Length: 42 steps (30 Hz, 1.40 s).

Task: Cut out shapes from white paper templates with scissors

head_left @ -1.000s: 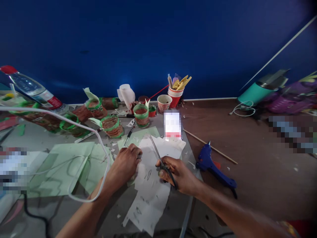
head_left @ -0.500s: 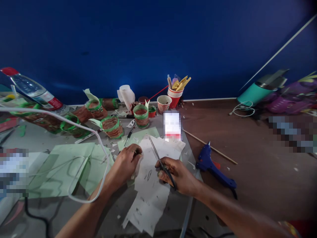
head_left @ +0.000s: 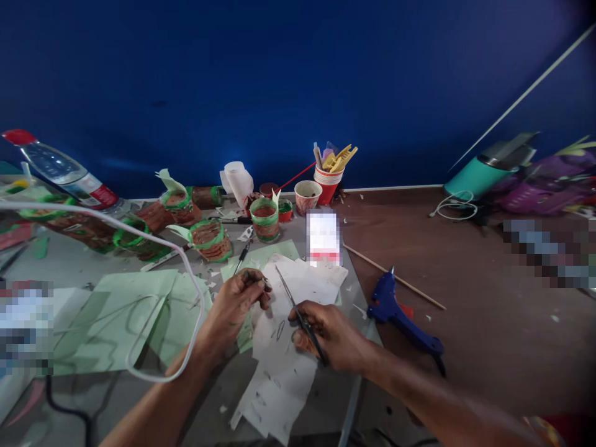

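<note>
Over the flat, ragged white paper (head_left: 279,388), the right hand (head_left: 338,335) grips thin, black-handled metal scissors (head_left: 295,303), probably so they point safely away, while the left hand (head_left: 241,297) curls nearby, its hold hard to tell.

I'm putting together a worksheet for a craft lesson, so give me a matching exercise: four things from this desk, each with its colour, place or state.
Things
1. Scissors
2. Hot glue gun
3. Plastic bottle
4. Stacked paper cups

Descriptions
A. Holding yellow tools
B. Mostly blue
C. In the right hand
D. Capped in red

Pairs: 1-C, 2-B, 3-D, 4-A
</note>
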Each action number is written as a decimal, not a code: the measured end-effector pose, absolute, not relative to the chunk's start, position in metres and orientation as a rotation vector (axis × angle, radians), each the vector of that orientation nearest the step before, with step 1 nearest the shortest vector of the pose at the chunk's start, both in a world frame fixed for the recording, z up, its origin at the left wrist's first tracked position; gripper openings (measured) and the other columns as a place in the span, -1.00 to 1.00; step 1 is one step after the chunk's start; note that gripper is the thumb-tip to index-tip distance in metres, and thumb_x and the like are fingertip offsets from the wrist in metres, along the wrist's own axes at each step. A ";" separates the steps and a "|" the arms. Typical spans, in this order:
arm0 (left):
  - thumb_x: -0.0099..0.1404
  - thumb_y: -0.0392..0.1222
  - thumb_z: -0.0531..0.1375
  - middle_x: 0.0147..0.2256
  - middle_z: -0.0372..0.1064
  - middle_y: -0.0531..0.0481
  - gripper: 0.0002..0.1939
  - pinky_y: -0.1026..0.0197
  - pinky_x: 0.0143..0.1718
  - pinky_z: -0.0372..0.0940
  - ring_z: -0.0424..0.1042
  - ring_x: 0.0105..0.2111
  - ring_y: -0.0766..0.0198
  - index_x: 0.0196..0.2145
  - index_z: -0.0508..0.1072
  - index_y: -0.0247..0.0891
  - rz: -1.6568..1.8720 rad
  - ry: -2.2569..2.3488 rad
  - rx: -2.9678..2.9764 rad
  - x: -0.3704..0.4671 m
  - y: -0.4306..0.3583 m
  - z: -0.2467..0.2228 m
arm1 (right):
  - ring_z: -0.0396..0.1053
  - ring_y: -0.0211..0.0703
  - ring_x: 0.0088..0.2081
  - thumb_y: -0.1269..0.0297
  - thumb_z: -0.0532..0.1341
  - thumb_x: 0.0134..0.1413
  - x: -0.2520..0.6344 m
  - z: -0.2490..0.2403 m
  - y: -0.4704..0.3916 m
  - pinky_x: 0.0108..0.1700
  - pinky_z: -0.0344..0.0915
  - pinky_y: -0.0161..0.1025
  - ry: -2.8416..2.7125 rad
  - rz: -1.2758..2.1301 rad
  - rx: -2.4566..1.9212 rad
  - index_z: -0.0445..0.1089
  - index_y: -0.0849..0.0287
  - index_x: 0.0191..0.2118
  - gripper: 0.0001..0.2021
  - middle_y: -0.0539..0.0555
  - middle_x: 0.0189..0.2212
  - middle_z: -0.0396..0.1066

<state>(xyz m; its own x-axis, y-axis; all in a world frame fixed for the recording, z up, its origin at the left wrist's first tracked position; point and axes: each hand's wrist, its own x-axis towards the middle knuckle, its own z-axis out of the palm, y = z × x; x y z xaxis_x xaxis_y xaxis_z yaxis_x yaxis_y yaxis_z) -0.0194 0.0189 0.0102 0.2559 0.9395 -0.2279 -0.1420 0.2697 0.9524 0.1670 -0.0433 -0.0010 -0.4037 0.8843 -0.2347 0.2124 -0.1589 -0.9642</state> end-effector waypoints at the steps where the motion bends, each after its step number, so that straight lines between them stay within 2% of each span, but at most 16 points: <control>1: 0.08 -0.21 0.24 -0.57 0.34 0.07 -0.85 0.35 -0.53 0.22 0.32 -0.59 0.40 -0.46 0.33 -0.31 0.922 1.007 0.966 -0.018 0.018 0.011 | 0.13 -0.34 -0.57 0.25 0.21 -0.03 0.167 -0.001 -0.044 -0.52 0.11 -0.40 -1.633 1.560 -1.276 0.26 0.20 -0.30 -0.82 -0.08 -0.59 0.23; 6: 0.07 -0.20 0.27 -0.55 0.35 0.08 -0.82 0.38 -0.54 0.21 0.33 -0.60 0.43 -0.48 0.32 -0.31 0.878 0.950 0.802 -0.014 0.011 0.015 | 0.09 -0.33 -0.57 0.21 0.20 -0.03 0.167 0.005 -0.045 -0.55 0.02 -0.41 -1.890 1.316 -1.352 0.30 0.22 -0.31 -0.80 -0.09 -0.62 0.19; 11: 0.09 -0.25 0.26 -0.59 0.30 0.15 -0.85 0.27 -0.33 0.31 0.18 -0.70 0.55 -0.50 0.34 -0.32 0.874 0.852 0.719 -0.013 0.007 0.016 | 0.09 -0.33 -0.56 0.22 0.19 -0.04 0.166 0.011 -0.045 -0.56 0.01 -0.42 -1.912 1.350 -1.377 0.30 0.21 -0.30 -0.81 -0.10 -0.61 0.16; 25: 0.07 -0.23 0.27 -0.65 0.24 0.17 -0.84 0.31 -0.37 0.25 0.22 -0.65 0.50 -0.45 0.34 -0.31 0.797 0.815 0.655 -0.009 0.004 0.014 | 0.01 -0.35 -0.58 0.24 0.18 -0.05 0.163 0.008 -0.044 -0.57 -0.04 -0.42 -1.850 1.338 -1.395 0.17 0.15 -0.49 -0.83 -0.12 -0.64 0.08; 34: 0.10 -0.28 0.25 -0.65 0.23 0.18 -0.90 0.30 -0.36 0.26 0.19 -0.68 0.53 -0.45 0.36 -0.31 0.834 0.764 0.652 -0.009 0.003 0.012 | 0.01 -0.35 -0.58 0.24 0.20 -0.06 0.164 0.010 -0.044 -0.57 -0.03 -0.42 -1.878 1.357 -1.386 0.23 0.17 -0.40 -0.85 -0.13 -0.63 0.08; 42: 0.09 -0.27 0.26 -0.60 0.24 0.15 -0.89 0.31 -0.34 0.26 0.18 -0.66 0.53 -0.46 0.37 -0.33 0.799 0.781 0.633 -0.009 0.002 0.016 | 0.00 -0.35 -0.57 0.24 0.18 -0.05 0.162 0.012 -0.044 -0.55 -0.03 -0.42 -1.860 1.348 -1.416 0.15 0.15 -0.49 -0.82 -0.13 -0.64 0.07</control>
